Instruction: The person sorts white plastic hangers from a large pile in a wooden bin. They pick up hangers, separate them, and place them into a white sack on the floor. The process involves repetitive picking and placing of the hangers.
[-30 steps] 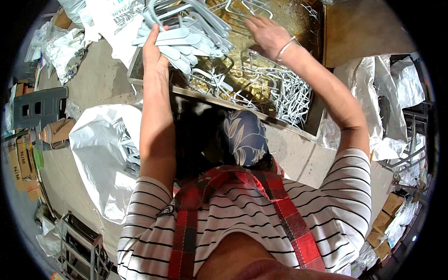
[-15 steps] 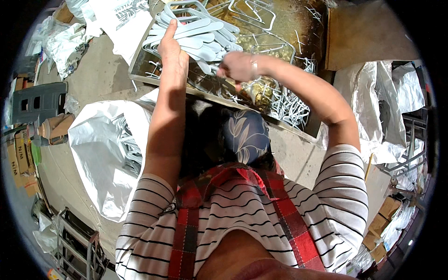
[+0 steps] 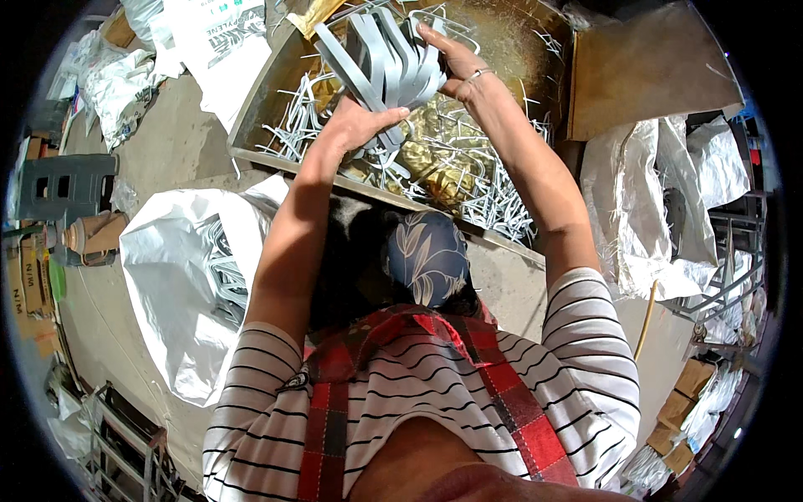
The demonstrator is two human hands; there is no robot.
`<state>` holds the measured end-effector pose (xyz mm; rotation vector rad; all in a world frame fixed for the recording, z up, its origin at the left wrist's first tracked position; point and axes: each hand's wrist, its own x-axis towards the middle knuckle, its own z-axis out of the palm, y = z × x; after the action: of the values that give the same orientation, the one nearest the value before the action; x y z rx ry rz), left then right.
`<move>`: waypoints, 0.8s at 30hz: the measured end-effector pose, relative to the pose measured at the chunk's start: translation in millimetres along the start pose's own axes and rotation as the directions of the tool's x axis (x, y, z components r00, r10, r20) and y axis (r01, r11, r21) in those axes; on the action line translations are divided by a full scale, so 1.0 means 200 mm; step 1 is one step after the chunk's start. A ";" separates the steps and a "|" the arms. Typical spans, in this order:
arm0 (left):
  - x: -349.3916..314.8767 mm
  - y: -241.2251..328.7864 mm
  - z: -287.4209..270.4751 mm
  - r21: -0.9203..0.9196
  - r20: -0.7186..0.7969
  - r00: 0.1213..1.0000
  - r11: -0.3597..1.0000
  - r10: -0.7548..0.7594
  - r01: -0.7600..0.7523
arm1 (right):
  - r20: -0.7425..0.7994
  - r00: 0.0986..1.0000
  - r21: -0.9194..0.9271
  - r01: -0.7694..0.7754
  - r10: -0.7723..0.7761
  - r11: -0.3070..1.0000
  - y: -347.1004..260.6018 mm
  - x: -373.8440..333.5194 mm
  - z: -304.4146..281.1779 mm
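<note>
Over the metal tray (image 3: 253, 121), I hold a stacked bundle of grey plastic hangers (image 3: 391, 63) between both hands. My left hand (image 3: 360, 125) grips its lower near end, the thumb lying across the strips. At the bundle's right side, my right hand (image 3: 458, 65) has its fingers and thumb against the outer strips. The bundle is tilted, its long bars fanned side by side. Thin white plastic scraps (image 3: 502, 197) lie in the tray beneath, around a crumpled, shiny yellowish mass (image 3: 435, 163).
A white sack (image 3: 167, 293) holding grey hangers (image 3: 227, 272) stands open to the left of my knees. White printed sacks (image 3: 213, 42) lie at the far left. A brown board (image 3: 644, 71) and silvery sacks (image 3: 640, 209) are on the right. A dark plastic stool (image 3: 67, 186) is at far left.
My right hand has moved up from below the hangers to their right side. The bundle has turned more upright and shifted right, with my left hand now lower on it.
</note>
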<state>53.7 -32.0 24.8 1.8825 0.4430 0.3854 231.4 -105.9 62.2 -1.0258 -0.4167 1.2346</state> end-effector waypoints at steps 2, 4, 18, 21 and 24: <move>0.01 -0.02 0.00 -0.074 0.011 1.000 0.997 0.005 -0.004 | -0.005 1.000 0.036 -0.020 0.020 0.999 0.02 -0.01 -0.04; 0.01 -0.05 0.01 -0.165 -0.011 1.000 0.986 -0.007 0.005 | -0.069 0.997 0.104 -0.033 0.040 0.994 0.03 -0.02 -0.05; 0.08 -0.16 -0.21 -0.863 -0.245 0.818 0.502 -0.520 0.060 | 0.077 0.967 -0.724 0.221 -0.242 0.654 -0.07 -0.45 0.14; 0.08 -0.16 -0.18 -0.986 -0.110 0.979 0.144 -0.174 -0.085 | 0.221 0.975 -0.853 0.198 -0.010 0.482 0.00 -0.48 0.21; 0.00 -0.06 -0.16 -0.994 -0.062 0.998 0.094 -0.016 -0.060 | 0.306 0.916 -0.914 0.207 0.260 0.348 0.08 -0.47 0.16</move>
<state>38.3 -1.8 24.6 0.4396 0.0660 0.5667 167.5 -178.2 88.5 -1.7582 -1.6259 1.1977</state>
